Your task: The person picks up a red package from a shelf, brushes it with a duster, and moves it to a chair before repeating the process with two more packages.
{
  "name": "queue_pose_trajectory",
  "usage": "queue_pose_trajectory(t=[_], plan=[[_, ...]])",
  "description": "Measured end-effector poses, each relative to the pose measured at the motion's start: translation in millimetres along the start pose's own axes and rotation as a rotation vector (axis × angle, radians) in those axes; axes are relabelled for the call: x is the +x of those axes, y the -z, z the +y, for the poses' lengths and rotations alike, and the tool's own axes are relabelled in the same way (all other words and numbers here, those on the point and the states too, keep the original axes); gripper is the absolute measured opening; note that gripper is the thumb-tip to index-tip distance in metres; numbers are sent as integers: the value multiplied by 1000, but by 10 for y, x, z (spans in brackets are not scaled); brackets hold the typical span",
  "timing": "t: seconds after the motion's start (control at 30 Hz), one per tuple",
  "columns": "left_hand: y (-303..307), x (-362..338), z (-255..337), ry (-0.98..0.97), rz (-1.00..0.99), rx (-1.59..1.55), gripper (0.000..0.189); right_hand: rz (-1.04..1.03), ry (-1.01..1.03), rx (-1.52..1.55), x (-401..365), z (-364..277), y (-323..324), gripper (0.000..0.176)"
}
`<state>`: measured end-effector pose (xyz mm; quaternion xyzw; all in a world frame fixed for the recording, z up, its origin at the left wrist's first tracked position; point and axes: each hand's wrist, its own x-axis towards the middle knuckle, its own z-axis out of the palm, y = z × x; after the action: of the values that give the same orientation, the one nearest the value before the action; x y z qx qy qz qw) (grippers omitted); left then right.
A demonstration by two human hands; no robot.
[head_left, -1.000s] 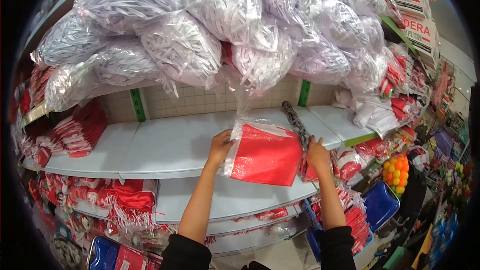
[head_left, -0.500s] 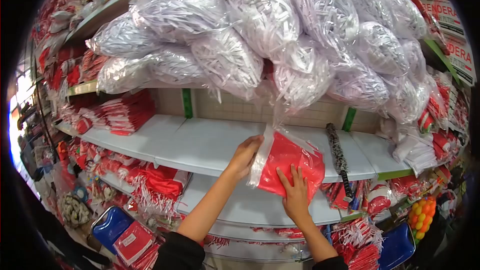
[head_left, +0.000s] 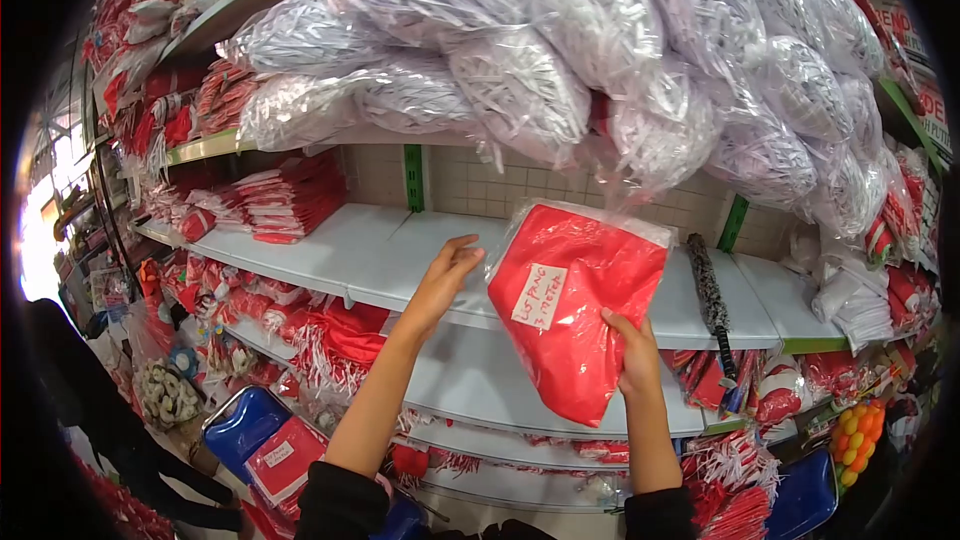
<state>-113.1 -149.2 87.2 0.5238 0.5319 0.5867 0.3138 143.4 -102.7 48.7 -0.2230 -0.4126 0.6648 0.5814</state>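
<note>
A clear plastic packet of folded red cloth (head_left: 570,360), with a handwritten white label, is held up in front of the middle shelf. My right hand (head_left: 636,352) grips its lower right edge, thumb lying over the front. Beside the packet's left edge, my left hand (head_left: 447,278) is open with its fingers stretched out, and it holds nothing. Behind the packet runs the pale grey shelf board (head_left: 440,240).
Bags of white shredded strips (head_left: 520,90) overhang the upper shelf. A stack of red packets (head_left: 290,195) lies on the left, and a grey fuzzy duster (head_left: 709,290) leans at right. Blue chairs (head_left: 245,430) stand below. A person in dark clothes (head_left: 110,420) is at far left.
The packet has turned to show its labelled side and risen slightly. My left hand has let go of its edge and moved left, while my right hand has gone from pressing its front to gripping its edge.
</note>
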Motion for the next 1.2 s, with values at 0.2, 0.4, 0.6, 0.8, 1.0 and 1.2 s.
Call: queue_pose_trajectory(t=[0.2,0.4,0.6,0.8,1.0,1.2], plan=[[738,-43,-245,271,-451,-132,63,-208,-251,318,372,417,-265,31],[1715,-154,-166,3,-324,-156,64,-321,-329,268,676,1074,-1142,28],[2873,-402,-250,-35,-73,181,83,-477,-110,-316,826,1735,-2183,47],[3844,-539,-365,-23,181,297,80,-543,-62,-341,974,2170,-3100,68],[4629,-313,14,80,204,-209,53,-556,-114,-200,1356,2332,-4030,75],[5307,215,30,-6,210,-700,51,-582,-115,48,1965,2721,-4783,68]])
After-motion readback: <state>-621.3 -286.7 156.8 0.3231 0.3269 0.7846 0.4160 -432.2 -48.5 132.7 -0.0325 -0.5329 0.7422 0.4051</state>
